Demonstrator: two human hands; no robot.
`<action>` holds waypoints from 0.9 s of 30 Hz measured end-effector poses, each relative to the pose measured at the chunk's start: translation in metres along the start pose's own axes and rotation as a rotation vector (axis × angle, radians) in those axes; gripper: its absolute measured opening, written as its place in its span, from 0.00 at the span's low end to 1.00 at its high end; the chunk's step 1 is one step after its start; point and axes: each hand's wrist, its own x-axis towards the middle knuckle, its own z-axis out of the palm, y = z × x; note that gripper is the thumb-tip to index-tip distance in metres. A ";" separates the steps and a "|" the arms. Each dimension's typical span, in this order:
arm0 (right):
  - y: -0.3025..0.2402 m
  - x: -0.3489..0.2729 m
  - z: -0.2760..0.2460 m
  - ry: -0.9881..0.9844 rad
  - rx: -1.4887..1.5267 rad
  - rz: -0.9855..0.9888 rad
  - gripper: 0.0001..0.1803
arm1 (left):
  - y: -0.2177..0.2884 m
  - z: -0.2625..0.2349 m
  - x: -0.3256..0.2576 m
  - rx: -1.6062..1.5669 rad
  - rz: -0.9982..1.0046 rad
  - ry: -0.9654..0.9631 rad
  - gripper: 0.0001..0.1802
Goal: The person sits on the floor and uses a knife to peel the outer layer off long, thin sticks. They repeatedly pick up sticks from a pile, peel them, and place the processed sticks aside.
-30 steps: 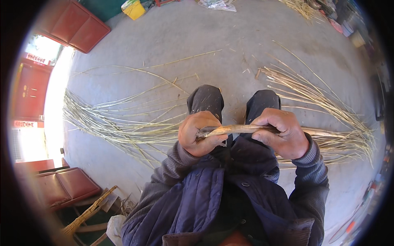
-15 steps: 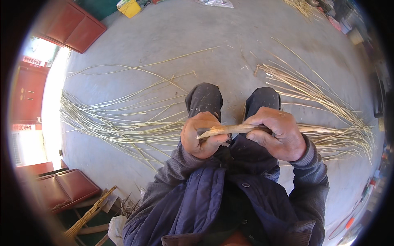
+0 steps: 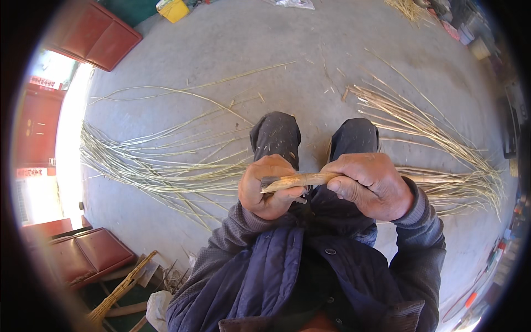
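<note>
Grey concrete floor (image 3: 232, 50) carries loose stalks (image 3: 144, 166) at both sides. Above the knees, left hand (image 3: 269, 187) and right hand (image 3: 369, 185) stay clamped on a pale stick (image 3: 298, 180); it has slid slightly leftward, suggesting continued working.

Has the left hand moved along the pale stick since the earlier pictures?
No clear move. The left hand grips the near end of the pale stick just below the left knee, as before.

Bright daylight; blown-out glare at left; fisheye bending, dark vignette at rim.
</note>
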 end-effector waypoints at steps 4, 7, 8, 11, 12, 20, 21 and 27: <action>-0.004 0.006 0.008 0.179 -0.153 -0.146 0.13 | -0.001 -0.004 0.004 -0.042 -0.003 0.050 0.21; -0.001 0.008 0.012 0.297 -0.395 -0.177 0.16 | 0.003 -0.012 0.007 -0.106 -0.130 0.159 0.20; 0.003 0.010 0.010 0.341 -0.495 -0.204 0.16 | 0.006 -0.013 0.008 -0.179 -0.202 0.240 0.20; 0.004 0.015 0.009 0.380 -0.548 -0.210 0.15 | 0.003 -0.027 0.015 -0.075 -0.172 0.219 0.20; 0.004 0.014 0.009 0.362 -0.504 -0.194 0.14 | 0.001 -0.034 0.014 -0.015 -0.149 0.149 0.21; 0.006 0.018 0.003 0.163 -0.248 -0.156 0.10 | -0.009 -0.041 0.044 0.295 0.018 -0.140 0.26; 0.005 0.018 0.003 0.144 -0.231 -0.149 0.10 | -0.011 -0.042 0.047 0.300 0.059 -0.177 0.27; -0.004 0.020 -0.004 0.049 -0.140 -0.099 0.11 | -0.017 -0.041 0.049 0.172 0.053 -0.119 0.27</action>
